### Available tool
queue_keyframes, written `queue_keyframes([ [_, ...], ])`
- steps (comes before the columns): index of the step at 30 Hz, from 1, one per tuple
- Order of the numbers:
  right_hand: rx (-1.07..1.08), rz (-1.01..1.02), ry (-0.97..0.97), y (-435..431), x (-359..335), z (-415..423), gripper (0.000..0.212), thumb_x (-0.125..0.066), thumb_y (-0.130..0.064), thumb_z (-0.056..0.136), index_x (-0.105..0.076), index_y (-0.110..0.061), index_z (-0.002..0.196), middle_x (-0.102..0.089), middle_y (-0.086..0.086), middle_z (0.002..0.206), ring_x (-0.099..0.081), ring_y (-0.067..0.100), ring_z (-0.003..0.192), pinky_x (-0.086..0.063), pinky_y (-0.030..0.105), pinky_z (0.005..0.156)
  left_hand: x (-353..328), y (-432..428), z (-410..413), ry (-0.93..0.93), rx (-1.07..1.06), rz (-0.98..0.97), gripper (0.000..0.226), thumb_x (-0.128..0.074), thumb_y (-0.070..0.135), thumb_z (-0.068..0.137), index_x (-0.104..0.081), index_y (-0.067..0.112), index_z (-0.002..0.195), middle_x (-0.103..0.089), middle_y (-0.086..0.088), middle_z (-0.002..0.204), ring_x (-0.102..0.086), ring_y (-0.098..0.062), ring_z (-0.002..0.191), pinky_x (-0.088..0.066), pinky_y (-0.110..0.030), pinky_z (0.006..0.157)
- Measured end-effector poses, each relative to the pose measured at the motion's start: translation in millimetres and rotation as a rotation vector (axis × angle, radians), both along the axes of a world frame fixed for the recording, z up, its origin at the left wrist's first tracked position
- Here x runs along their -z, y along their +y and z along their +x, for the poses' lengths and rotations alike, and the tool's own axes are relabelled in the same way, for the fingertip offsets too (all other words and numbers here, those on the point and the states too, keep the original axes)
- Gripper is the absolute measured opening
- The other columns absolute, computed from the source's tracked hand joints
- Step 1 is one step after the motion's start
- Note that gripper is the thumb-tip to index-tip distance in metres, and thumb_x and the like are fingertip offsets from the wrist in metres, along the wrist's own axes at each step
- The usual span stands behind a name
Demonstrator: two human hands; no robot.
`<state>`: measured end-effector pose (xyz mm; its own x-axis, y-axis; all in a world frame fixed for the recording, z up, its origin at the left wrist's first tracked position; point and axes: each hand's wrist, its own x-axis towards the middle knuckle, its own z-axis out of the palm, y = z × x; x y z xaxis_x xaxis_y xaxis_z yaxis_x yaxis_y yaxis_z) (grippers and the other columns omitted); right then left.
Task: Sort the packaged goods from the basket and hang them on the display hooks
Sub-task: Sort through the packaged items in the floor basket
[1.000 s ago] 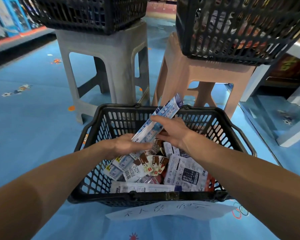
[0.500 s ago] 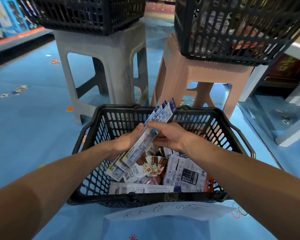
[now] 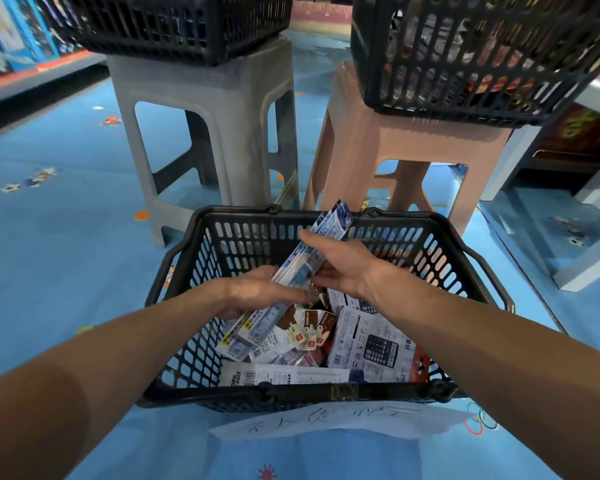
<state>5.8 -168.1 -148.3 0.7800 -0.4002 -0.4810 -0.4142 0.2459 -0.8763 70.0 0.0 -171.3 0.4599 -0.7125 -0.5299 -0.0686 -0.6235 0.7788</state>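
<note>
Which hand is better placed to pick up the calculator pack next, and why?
Probably the right hand: it is nearest the calculator pack in the right half of the basket, while the left hand grips the long packets.

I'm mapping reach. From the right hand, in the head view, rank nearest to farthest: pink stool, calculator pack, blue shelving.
1. calculator pack, in the basket just below the right hand.
2. pink stool, behind the basket, to the right.
3. blue shelving, far back on the left.
</note>
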Motion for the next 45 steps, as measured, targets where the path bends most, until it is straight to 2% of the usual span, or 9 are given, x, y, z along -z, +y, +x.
queue_keyframes([
  [3, -0.041, -0.081, 0.015, 1.5, 0.0, -1.4, 0.054, -0.089, -0.043, 0.075, -0.070, -0.010, 0.114, -0.079, 0.010, 0.099, -0.076, 0.026, 0.091, -0.060, 0.044, 0.092, 1.7, -0.6, 1.2, -0.004, 0.013, 0.007, 0.040, -0.080, 0.031, 0.088, -0.060, 0.014, 0.118, -0.074, -0.014, 0.108, -0.076, -0.025, 0.089, -0.063, -0.040, 0.082],
  [10, -0.359, -0.159, 0.147, 0.7, 6.7, -9.0, 0.054, -0.083, -0.051, 0.079, -0.072, -0.014, 0.116, -0.075, 0.006, 0.109, -0.068, 0.020, 0.098, -0.054, 0.029, 0.071, 18.1, 4.0, 13.4, -0.006, -0.067, 0.040, 0.033, -0.076, 0.015, 0.090, -0.061, 0.014, 0.120, -0.071, -0.016, 0.112, -0.072, -0.029, 0.101, -0.062, -0.044, 0.089],
  [15, -0.833, -0.246, 0.535, -10.1, 48.5, -17.3, 0.028, -0.065, -0.026, 0.100, -0.064, -0.001, 0.112, -0.072, 0.003, 0.075, -0.066, 0.009, 0.056, -0.046, 0.019, 0.044, 29.3, 4.5, 23.9, 0.047, -0.206, 0.046, 0.039, -0.079, 0.007, 0.086, -0.058, 0.008, 0.118, -0.072, -0.018, 0.107, -0.071, -0.029, 0.086, -0.064, -0.042, 0.079],
  [22, -1.136, -0.435, 0.753, 0.7, 120.9, -39.2, 0.026, -0.053, -0.017, 0.105, -0.055, -0.005, 0.127, -0.070, 0.005, 0.082, -0.065, 0.013, 0.054, -0.053, 0.022, 0.047, 44.5, -8.7, 24.1, 0.054, -0.279, 0.101, 0.042, -0.081, 0.010, 0.086, -0.060, 0.011, 0.123, -0.071, -0.009, 0.111, -0.072, -0.019, 0.087, -0.059, -0.027, 0.063],
  [26, -1.198, -0.447, 0.768, 2.8, 124.2, -37.6, 0.027, -0.050, -0.021, 0.106, -0.054, -0.007, 0.129, -0.069, 0.003, 0.084, -0.065, 0.011, 0.052, -0.051, 0.019, 0.045, 49.7, -14.9, 22.6, 0.102, -0.287, 0.091, 0.043, -0.079, 0.006, 0.086, -0.058, 0.012, 0.124, -0.070, -0.011, 0.115, -0.074, -0.025, 0.096, -0.063, -0.038, 0.080],
  [31, -1.137, -0.353, 0.829, 2.1, 111.5, -34.2, 0.037, -0.051, -0.039, 0.106, -0.054, -0.011, 0.130, -0.073, 0.012, 0.117, -0.070, 0.020, 0.072, -0.058, 0.027, 0.060, 50.5, -13.7, 20.6, 0.125, -0.267, 0.090, 0.047, -0.080, 0.011, 0.085, -0.055, 0.012, 0.124, -0.073, -0.013, 0.112, -0.075, -0.029, 0.097, -0.062, -0.048, 0.089],
  [35, -1.011, -0.451, 0.781, -6.1, 73.3, -20.1, 0.048, -0.048, -0.049, 0.105, -0.057, -0.006, 0.124, -0.077, 0.011, 0.110, -0.077, 0.025, 0.077, -0.055, 0.023, 0.051, 46.0, -8.6, 20.7, 0.132, -0.273, 0.057, 0.044, -0.075, 0.039, 0.092, -0.060, 0.013, 0.125, -0.078, -0.010, 0.103, -0.077, -0.026, 0.089, -0.062, -0.047, 0.087],
  [41, -0.661, -0.619, 0.469, -26.9, 11.7, -10.7, 0.026, -0.072, -0.024, 0.095, -0.071, 0.001, 0.100, -0.076, 0.008, 0.070, -0.074, 0.018, 0.059, -0.056, 0.024, 0.048, 27.7, -2.6, 19.8, 0.157, -0.284, 0.046, 0.058, -0.060, 0.055, 0.098, -0.057, 0.006, 0.129, -0.078, -0.007, 0.090, -0.076, -0.021, 0.074, -0.060, -0.036, 0.071],
  [45, -0.461, -0.712, 0.086, -42.5, -4.4, -13.3, 0.009, -0.073, -0.001, 0.088, -0.068, -0.008, 0.086, -0.069, 0.007, 0.077, -0.066, 0.019, 0.066, -0.052, 0.026, 0.055, 16.9, 3.6, 19.1, 0.225, -0.268, 0.022, 0.054, -0.056, 0.058, 0.097, -0.060, 0.010, 0.123, -0.077, -0.008, 0.089, -0.075, -0.023, 0.078, -0.060, -0.045, 0.087],
])
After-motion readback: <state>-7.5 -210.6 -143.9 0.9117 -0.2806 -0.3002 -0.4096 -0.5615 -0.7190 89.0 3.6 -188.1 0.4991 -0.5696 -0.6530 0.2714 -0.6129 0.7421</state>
